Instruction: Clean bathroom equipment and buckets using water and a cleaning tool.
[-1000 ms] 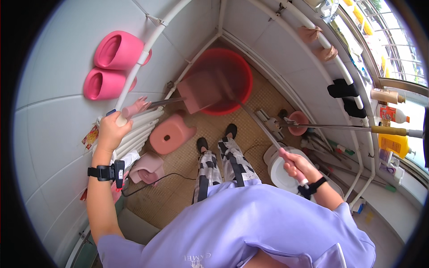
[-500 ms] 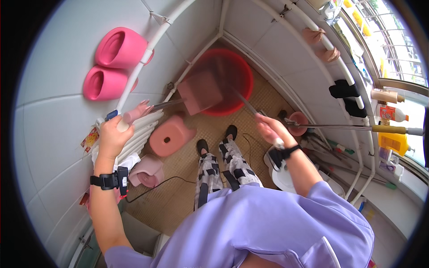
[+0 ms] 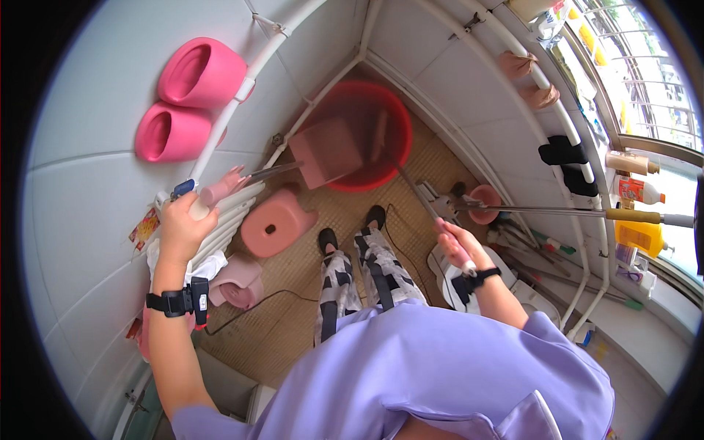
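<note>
The head view shows the person standing in a tiled corner, looking down past a lilac top. Against the frame half a second before, the right hand point(image 3: 456, 246) has dropped lower and further to the person's right, away from the red basin point(image 3: 367, 136), and the dustpan point(image 3: 326, 152) sits a little more over the basin's near rim; the left hand point(image 3: 180, 227) is almost where it was.

The left hand is closed around the pale pink grip of the dustpan's handle point(image 3: 242, 180), a thin dark metal rod that runs from the fist up and to the right to the pan. The pan is a flat, squarish scoop of dull pink plastic, blurred, with its open mouth turned toward the basin; its long axis, handle and pan together, points from the wall side toward the corner.

The right hand is wrapped around a slim broom handle point(image 3: 425, 209), which has a pink grip near the fist. The stick slants up and to the left from the hand, its far end reaching into the basin, where a blurred brush head point(image 3: 380, 136) hangs.

The basin is round, smooth red plastic, standing on the woven-looking tan floor point(image 3: 293, 323) in the corner. A rounded pink plastic stool point(image 3: 277, 224) with a hole in its top stands just beside the feet, between the left hand and the basin. Two glossy pink slippers point(image 3: 187, 99) hang on the white tiled wall by a white pipe point(image 3: 242, 95). Both wrists carry black bands.
</note>
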A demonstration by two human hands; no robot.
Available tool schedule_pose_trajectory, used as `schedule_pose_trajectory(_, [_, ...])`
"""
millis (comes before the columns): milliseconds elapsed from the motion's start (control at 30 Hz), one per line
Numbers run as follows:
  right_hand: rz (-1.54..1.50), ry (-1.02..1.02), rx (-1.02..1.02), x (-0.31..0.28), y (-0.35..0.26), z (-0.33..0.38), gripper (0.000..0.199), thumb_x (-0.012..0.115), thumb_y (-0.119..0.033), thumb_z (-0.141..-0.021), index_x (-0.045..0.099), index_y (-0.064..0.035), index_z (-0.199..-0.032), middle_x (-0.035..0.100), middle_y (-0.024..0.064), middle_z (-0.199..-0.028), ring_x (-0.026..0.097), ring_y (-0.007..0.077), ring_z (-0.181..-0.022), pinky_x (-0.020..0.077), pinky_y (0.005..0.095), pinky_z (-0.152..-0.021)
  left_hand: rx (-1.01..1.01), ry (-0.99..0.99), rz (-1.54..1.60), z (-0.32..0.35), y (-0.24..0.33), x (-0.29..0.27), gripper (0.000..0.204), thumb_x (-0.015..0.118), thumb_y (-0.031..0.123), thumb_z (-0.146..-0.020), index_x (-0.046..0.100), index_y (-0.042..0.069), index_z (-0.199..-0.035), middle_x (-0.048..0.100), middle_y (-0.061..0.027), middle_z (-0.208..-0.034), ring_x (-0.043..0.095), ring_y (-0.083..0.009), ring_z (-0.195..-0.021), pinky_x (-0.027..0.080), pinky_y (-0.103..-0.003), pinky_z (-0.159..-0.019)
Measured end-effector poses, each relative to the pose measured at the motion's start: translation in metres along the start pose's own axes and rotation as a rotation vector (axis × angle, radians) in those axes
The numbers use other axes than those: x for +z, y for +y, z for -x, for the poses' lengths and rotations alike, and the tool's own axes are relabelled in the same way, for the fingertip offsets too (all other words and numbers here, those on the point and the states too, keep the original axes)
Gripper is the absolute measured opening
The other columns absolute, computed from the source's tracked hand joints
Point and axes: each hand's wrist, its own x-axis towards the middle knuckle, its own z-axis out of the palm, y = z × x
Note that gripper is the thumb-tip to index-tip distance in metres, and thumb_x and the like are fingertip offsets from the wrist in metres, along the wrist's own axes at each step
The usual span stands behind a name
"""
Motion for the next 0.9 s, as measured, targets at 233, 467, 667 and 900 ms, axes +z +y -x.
schedule_pose_trajectory(233, [0.517, 0.149, -0.296, 0.053, -0.01, -0.105, 0.024, 0.053, -0.027, -0.096, 0.047, -0.0066, -0.085, 0.05, 0.0014, -0.06, 0.044, 0.0091, -0.043, 0.0376, 0.0217, -0.037, -0.017, 0.002, 0.03, -0.008, 0.019, 0.001, 0.021, 0.071, 0.015, -0.071, 0.059, -0.002, -0.073, 0.059, -0.016, -0.062, 0.057, -0.0269, -0.053, 0.046, -0.034, -0.055])
schedule_pose_trajectory(467, [0.566, 0.013, -0.342, 0.054, 0.001, 0.023, 0.026, 0.054, -0.027, -0.095, 0.048, -0.0079, -0.079, 0.047, -0.0019, -0.056, 0.04, 0.0055, -0.042, 0.032, 0.0197, -0.037, -0.003, -0.053, 0.089, -0.019, 0.055, 0.012, 0.027, 0.072, 0.022, -0.072, 0.061, -0.003, -0.079, 0.059, -0.0139, -0.063, 0.054, -0.0188, -0.055, 0.044, -0.034, -0.056])
schedule_pose_trajectory(667, [0.471, 0.077, -0.26, -0.003, 0.035, 0.12, 0.024, 0.057, -0.024, -0.094, 0.05, -0.0043, -0.107, 0.051, 0.0021, -0.068, 0.043, 0.0053, -0.043, 0.0357, 0.0192, -0.037, 0.132, -0.109, -0.023, -0.059, 0.134, 0.029, 0.029, 0.071, 0.025, -0.073, 0.06, -0.002, -0.076, 0.059, -0.0141, -0.063, 0.055, -0.0216, -0.056, 0.044, -0.034, -0.055])
schedule_pose_trajectory(900, [0.439, 0.062, -0.253, -0.031, 0.03, 0.089, 0.025, 0.055, -0.02, -0.094, 0.05, -0.0045, -0.112, 0.051, 0.0017, -0.067, 0.045, 0.0067, -0.044, 0.0372, 0.0216, -0.037, 0.097, -0.288, -0.193, -0.118, 0.191, 0.106, 0.034, 0.062, 0.032, -0.072, 0.066, 0.003, -0.088, 0.065, -0.0225, -0.084, 0.063, -0.039, -0.084, 0.05, -0.045, -0.073])
